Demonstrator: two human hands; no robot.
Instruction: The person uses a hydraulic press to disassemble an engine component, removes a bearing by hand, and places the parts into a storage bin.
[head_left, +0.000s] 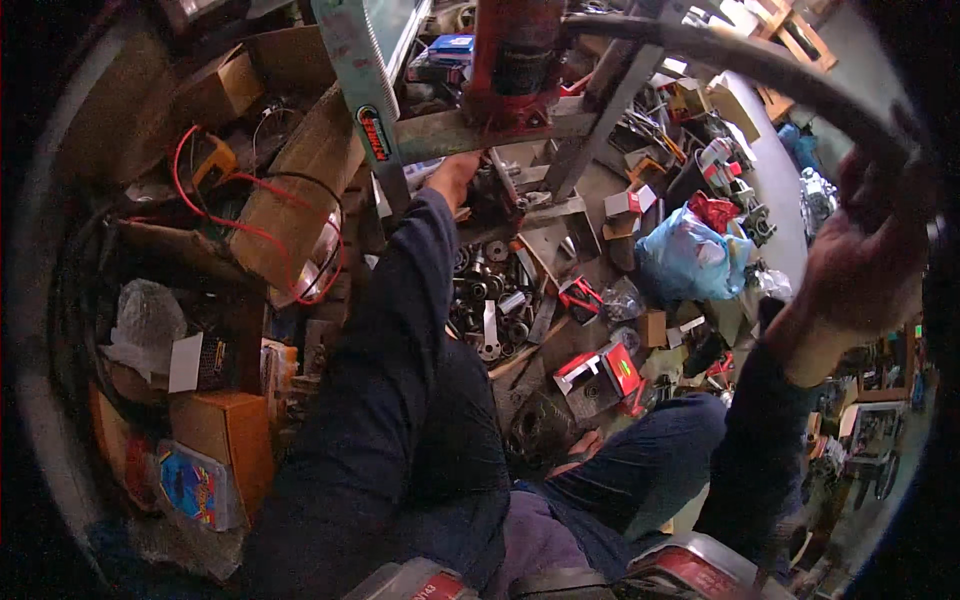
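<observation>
Rising at the top of the view, a pale green-grey metal frame with slanted legs and a crossbar (345, 60) stands over the cluttered floor. To the left lies a large open brown cardboard box (290, 215), with a thin red cable (255, 232) looping over its flap. A long, dark, rod-shaped lever (745, 62) runs from beside the frame to the upper right, near the red cylindrical metal jack (512, 60) mounted at the frame's middle. The right hand (868, 262), dim and blurred, is closed around the lever's far end. Below the lever sits a light-blue plastic bag (690, 255). Loose grey metal parts (490, 325) lie heaped under the frame. The left hand (458, 178) reaches to the crossbar's underside; its fingers are hidden, so I cannot tell whether they grip anything.
</observation>
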